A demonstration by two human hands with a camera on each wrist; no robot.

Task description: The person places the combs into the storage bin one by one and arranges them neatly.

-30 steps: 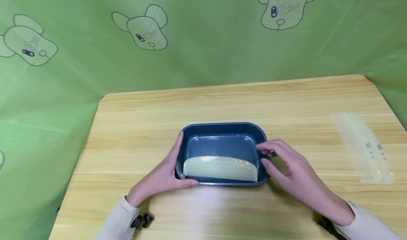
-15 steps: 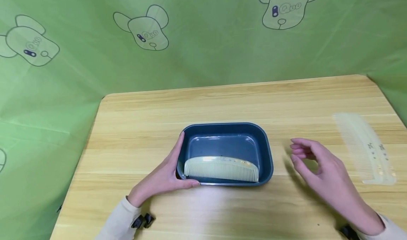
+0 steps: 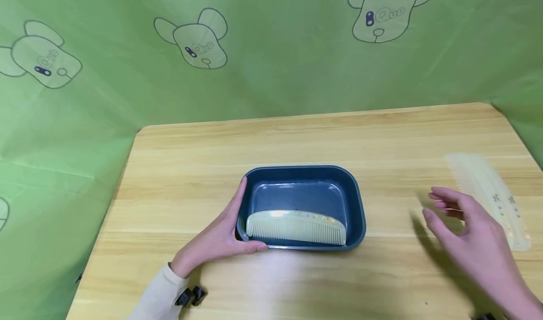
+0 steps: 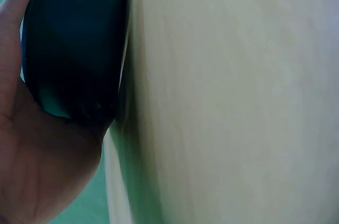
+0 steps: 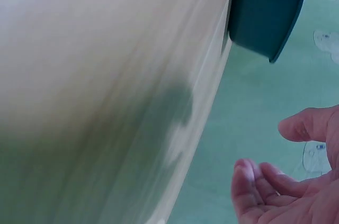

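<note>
Comb (image 3: 297, 228) in tray (image 3: 299, 195): head view only. Left hand (image 3: 218, 235) grips tray; right hand (image 3: 473, 233) loose, thumb apart.

The head camera looks forward and down from above, far enough back to take in table (image 3: 186, 174), tray (image 3: 297, 195) and cloth (image 3: 280, 61). Both wrist cameras sit low and rolled sideways, the left close to the tray, the right farther off; all three share it.
</note>
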